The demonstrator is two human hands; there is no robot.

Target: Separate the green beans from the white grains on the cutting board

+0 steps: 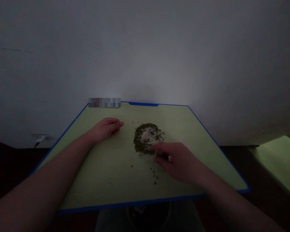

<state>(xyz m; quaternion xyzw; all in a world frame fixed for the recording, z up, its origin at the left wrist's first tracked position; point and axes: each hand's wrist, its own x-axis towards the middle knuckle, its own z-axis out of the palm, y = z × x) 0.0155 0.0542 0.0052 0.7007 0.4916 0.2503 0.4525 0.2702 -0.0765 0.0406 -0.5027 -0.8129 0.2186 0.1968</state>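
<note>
A round pile of small dark green beans (137,138) lies on the pale yellow tabletop, with whitish grains (148,134) heaped in its middle. My right hand (176,159) is at the near right edge of the pile. Its index finger reaches onto the beans, the thumb is apart from it, and the other fingers curl under. A small pale spot shows between those fingers; I cannot tell what it is. My left hand (108,128) rests on the table left of the pile, fingers loosely curled in, with nothing seen in it. Several stray beans (154,176) lie toward the near edge.
The table (99,183) has a blue rim and stands against a pale wall (145,48). A blurred-out strip (104,102) is at its far left corner. Below the near edge is a dark round container (148,216) between the legs. Another pale surface (280,161) is at right.
</note>
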